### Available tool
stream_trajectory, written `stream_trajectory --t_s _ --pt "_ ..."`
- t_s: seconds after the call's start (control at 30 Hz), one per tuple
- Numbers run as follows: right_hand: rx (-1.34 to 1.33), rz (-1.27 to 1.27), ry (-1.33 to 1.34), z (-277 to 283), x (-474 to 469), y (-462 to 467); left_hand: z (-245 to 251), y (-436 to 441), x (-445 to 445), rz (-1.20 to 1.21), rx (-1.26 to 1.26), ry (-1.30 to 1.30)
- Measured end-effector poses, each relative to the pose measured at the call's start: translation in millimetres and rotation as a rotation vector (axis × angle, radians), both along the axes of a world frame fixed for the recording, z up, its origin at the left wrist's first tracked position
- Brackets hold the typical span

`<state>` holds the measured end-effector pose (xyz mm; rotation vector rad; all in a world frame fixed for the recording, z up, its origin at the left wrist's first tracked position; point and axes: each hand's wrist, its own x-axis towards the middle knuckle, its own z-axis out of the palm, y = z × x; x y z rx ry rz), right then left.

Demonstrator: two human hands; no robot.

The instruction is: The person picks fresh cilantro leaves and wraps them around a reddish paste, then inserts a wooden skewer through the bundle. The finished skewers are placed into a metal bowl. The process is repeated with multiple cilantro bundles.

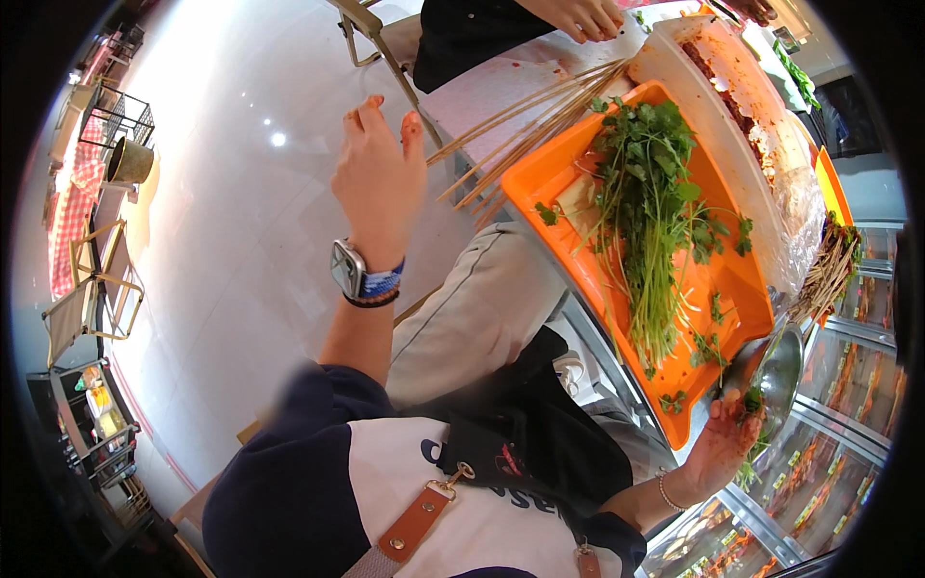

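My left hand (379, 180), wearing a watch (348, 267), is raised over the floor with thumb and fingers apart and red sauce on the tips. Nothing shows in its grasp. Just right of it, the ends of several bamboo skewers (527, 137) jut past the table edge. An orange plastic tray (556, 177) holds a bunch of fresh coriander (643, 217), its stems towards me. My right hand (726, 437) pinches a small coriander sprig (753, 401) beside a tilted metal bowl (784, 372). The bowl's inside is mostly hidden.
A translucent sauce-stained tub (723, 123) stands beyond the tray. Another person's hand (578, 18) is at the table's far side. Bundled skewers (831, 264) lie right of the tub, near a glass-fronted display case (816, 477). A folding chair frame (376, 36) stands at the top.
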<state>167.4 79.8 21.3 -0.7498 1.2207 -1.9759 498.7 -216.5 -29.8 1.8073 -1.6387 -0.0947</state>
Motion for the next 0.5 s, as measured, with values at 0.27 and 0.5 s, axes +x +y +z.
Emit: stream_trajectory --t_s 0.27,0.5 --pt "-0.021 -0.021 -0.039 1.3 -0.1 6.0 -5.6 -14.2 -55.0 -0.065 -0.120 -0.187" --pt "-0.013 -0.075 -0.031 4.1 -0.8 8.2 -19.8 -22.1 -57.2 -0.003 -0.082 -0.224"
